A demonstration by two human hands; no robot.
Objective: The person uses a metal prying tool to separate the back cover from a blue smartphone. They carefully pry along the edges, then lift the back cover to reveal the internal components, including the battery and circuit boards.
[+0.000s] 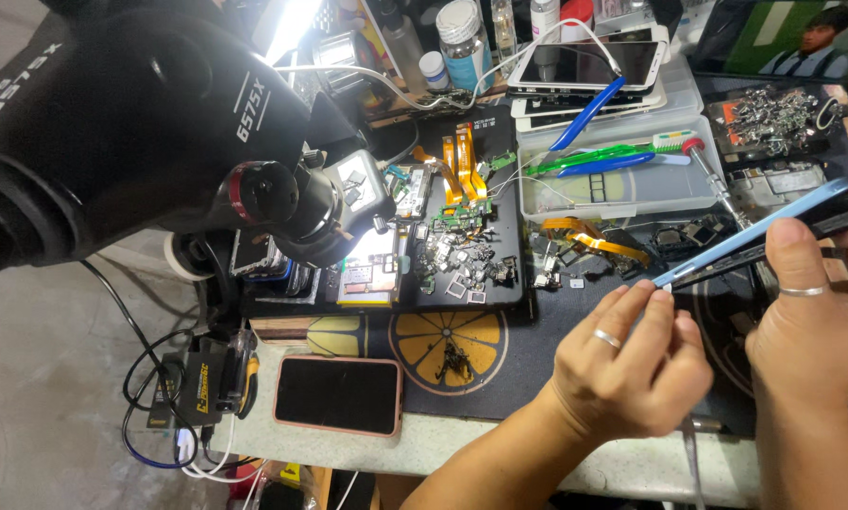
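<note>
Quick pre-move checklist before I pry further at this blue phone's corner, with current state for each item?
1. Right hand gripping blue phone: ok.
2. Left hand fingertips at the phone's lower corner: ok.
3. Phone lifted off the mat: ok.
4. Pry tool in the left hand: cannot tell.
5. Loose parts on the black tray away from both hands: ok.
6. Pink-cased phone apart from the hands: ok.

Two hands are at work: the left hand (632, 364) and the right hand (811, 321), each wearing one ring. One microscope (150, 142) stands over the desk (462, 439). One phone in a pink case (339, 395) lies face up. Two orange ribbon cables (457, 161) lie side by side. One clear plastic tray (622, 184) holds one toothbrush (613, 156). Small loose parts are too many to count.
</note>
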